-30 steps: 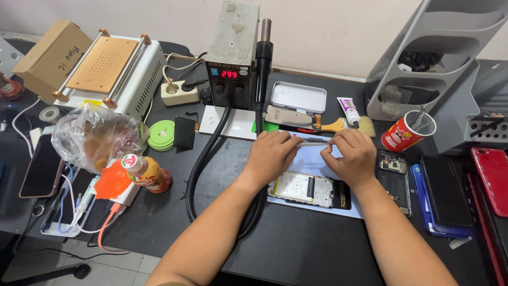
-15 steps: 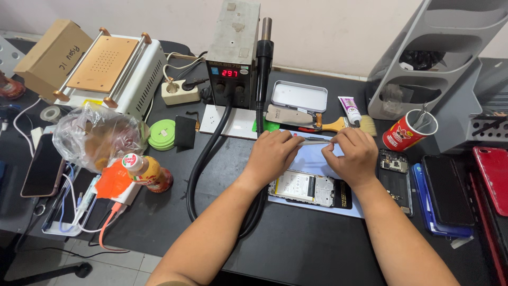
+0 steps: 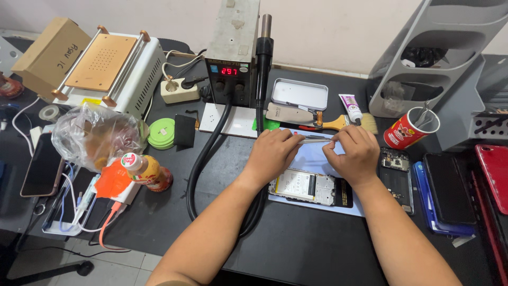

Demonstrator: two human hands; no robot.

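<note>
Both our hands are over the pale blue work mat (image 3: 317, 159) near the middle of the dark worktop (image 3: 296, 249). The left hand (image 3: 272, 153) and right hand (image 3: 355, 153) meet on a thin metal tool (image 3: 312, 140), probably tweezers, though it is too small to tell for certain. Its long axis runs left to right, level with the far edge of the mat. Left grip: fingers closed over the tool's left end. Right grip: fingertips pinched at its right end. Just nearer to us, below both hands, lies an opened phone frame (image 3: 309, 186), long axis also left to right, interior facing up; the wrists hover over its far edge, and we cannot tell whether they touch it. Both hands are about equally near to it. Open room: a bare strip of worktop lies toward us, in front of the mat. The far side is crowded: a wooden-handled brush (image 3: 344, 123), a small glue tube (image 3: 350, 107), a white tin (image 3: 299, 94), and the hot-air rework station (image 3: 230, 58) with its black hose (image 3: 203, 159) curving past the left forearm. To the right, a bare circuit assembly (image 3: 394, 161) and dark phones (image 3: 447, 188) lie just beside the mat; a red cup (image 3: 408, 130) stands beyond them.
</note>
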